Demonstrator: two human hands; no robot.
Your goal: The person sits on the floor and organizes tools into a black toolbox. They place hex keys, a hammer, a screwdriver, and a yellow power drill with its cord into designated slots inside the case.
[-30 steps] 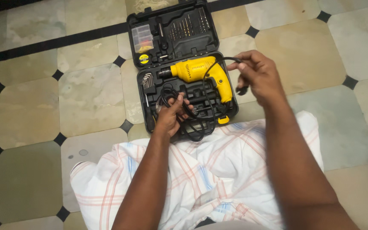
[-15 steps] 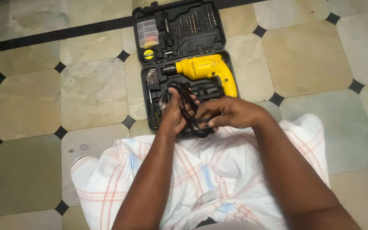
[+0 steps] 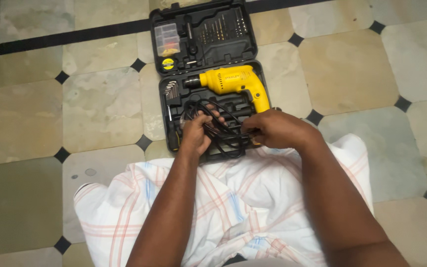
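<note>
From the head camera we look down at a person sitting on a tiled floor (image 3: 100, 109). A white cloth with red and blue lines (image 3: 233, 198) covers the lap.

In front of the knees lies an open black tool case (image 3: 161, 106). A yellow drill (image 3: 231, 81) rests in the near half of the case, with its tip to the left. Just left of the drill's tip we see a small bunch of metal keys (image 3: 170, 91). The far half of the case holds a row of thin drill bits (image 3: 221, 29), a little clear box (image 3: 166, 42) and a small round yellow thing (image 3: 168, 63).

The left hand (image 3: 196, 133) is closed around a bundle of black cord (image 3: 223, 131). The cord is wound in loops, and the loops hang over the near half of the case, just below the drill. The right hand (image 3: 275, 129) is closed too, and its fingers pinch the same cord on the right side of the loops. Both hands are close together, with the cord between them. We cannot see where the cord ends.
</note>
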